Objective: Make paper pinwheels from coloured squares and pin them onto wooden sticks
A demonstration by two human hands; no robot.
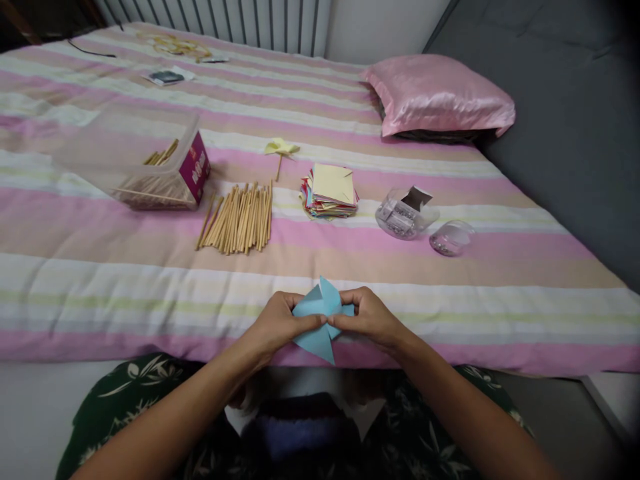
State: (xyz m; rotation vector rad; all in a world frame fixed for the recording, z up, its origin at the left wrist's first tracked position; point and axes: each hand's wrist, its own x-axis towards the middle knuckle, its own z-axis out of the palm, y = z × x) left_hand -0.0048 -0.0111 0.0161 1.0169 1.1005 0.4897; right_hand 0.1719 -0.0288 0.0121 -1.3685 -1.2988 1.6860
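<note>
A light blue paper pinwheel (320, 333) is held between both hands above the front edge of the bed, its pointed blades sticking out up and down. My left hand (283, 317) grips its left side, thumb pressed at the middle. From the right, my right hand (370, 317) pinches it too, and the two thumb tips nearly meet at the centre. Beyond the hands lie a row of thin wooden sticks (240, 220) and a stack of coloured paper squares (333, 187). A finished yellow pinwheel on a stick (281, 148) rests behind them.
At the left a clear plastic box (187, 157) lies on its side with more sticks inside. On the right are a clear round container (400, 217) with small metal pieces and a smaller clear cup (453, 239). Farther back sit a pink pillow (440, 93) and yellow strips (180, 45).
</note>
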